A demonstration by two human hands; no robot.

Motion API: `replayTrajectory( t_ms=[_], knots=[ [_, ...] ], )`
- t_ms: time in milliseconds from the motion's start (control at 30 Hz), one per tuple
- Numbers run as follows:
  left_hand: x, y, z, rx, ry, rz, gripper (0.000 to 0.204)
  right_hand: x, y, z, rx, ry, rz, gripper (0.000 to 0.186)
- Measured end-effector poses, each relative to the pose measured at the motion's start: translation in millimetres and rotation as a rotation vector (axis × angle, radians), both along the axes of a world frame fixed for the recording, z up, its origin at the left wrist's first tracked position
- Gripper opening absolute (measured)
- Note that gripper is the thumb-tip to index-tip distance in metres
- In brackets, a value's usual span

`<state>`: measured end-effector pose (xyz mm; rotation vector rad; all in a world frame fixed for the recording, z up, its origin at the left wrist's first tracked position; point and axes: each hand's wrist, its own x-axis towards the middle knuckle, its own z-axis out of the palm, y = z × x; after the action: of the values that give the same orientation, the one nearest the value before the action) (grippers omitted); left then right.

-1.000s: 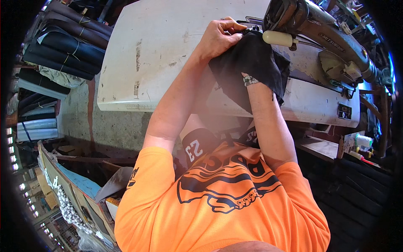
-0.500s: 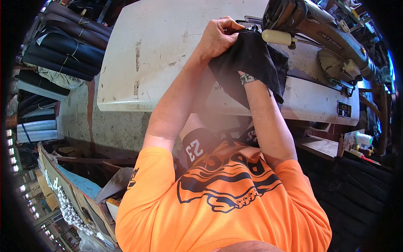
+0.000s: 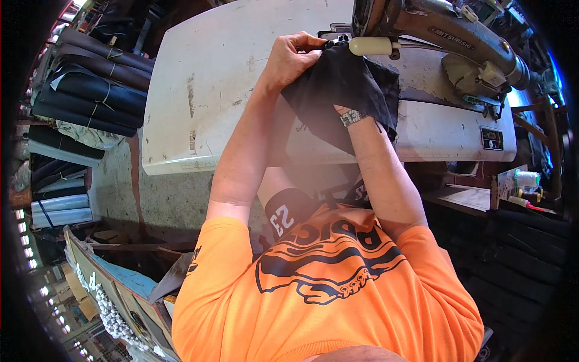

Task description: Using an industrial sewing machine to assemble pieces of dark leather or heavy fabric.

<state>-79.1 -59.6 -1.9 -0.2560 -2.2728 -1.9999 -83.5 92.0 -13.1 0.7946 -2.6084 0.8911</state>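
Note:
A piece of black cloth [image 3: 356, 78] hangs from the needle end of a sewing machine [image 3: 434, 30] down over the front edge of a worn white table [image 3: 211, 84]. My left hand [image 3: 294, 57] pinches the cloth's upper left edge, right beside the presser foot. My right hand is under the cloth, which covers its fingers; only the wrist, with a patterned band [image 3: 350, 117], shows. A cream rounded handle [image 3: 370, 46] on a metal rod sticks out in front of the machine head, just above the cloth.
Rolls of dark material [image 3: 90, 90] are stacked at the left beyond the table. A switch box [image 3: 491, 138] sits on the table's right front. Thread spools [image 3: 527, 179] stand on a wooden shelf at the right. A tilted board [image 3: 114, 289] leans at the lower left.
The whole scene has shifted slightly in the picture as the head view turned. My left hand still pinches the cloth by the presser foot, and my right hand stays beneath it.

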Motion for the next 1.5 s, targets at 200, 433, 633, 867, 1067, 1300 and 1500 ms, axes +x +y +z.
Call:
replayTrajectory(
  t_ms=[200, 433, 633, 867, 1067, 1300, 1500],
  knots=[
    [-3, 0, -13, -0.147, 0.081, 0.015, 0.024, 46, 31, -44, -0.661, -0.302, 0.007, 0.016],
    [4, -14, 0, -0.184, 0.080, 0.004, 0.022, 46, 5, 3, -0.454, -0.192, 0.038, 0.019],
    [43, -21, 11, -0.277, -0.061, -0.132, 0.012, 110, 95, 21, -0.274, -0.129, 0.022, 0.022],
    [82, 11, 23, -0.464, 0.048, 0.342, 0.013, 63, 203, 22, -0.068, -0.098, 0.020, 0.027],
    [80, 50, 14, -0.769, 0.159, 0.206, 0.026, 0, 139, 54, 0.079, -0.042, 0.050, 0.030],
    [90, 57, 3, -0.840, 0.148, 0.304, 0.020, -12, 127, 93, 0.236, 0.035, 0.092, 0.035],
    [123, 75, 16, -0.854, 0.119, 0.422, 0.012, 19, 158, 50, 0.181, 0.066, 0.144, 0.036]
  ],
)
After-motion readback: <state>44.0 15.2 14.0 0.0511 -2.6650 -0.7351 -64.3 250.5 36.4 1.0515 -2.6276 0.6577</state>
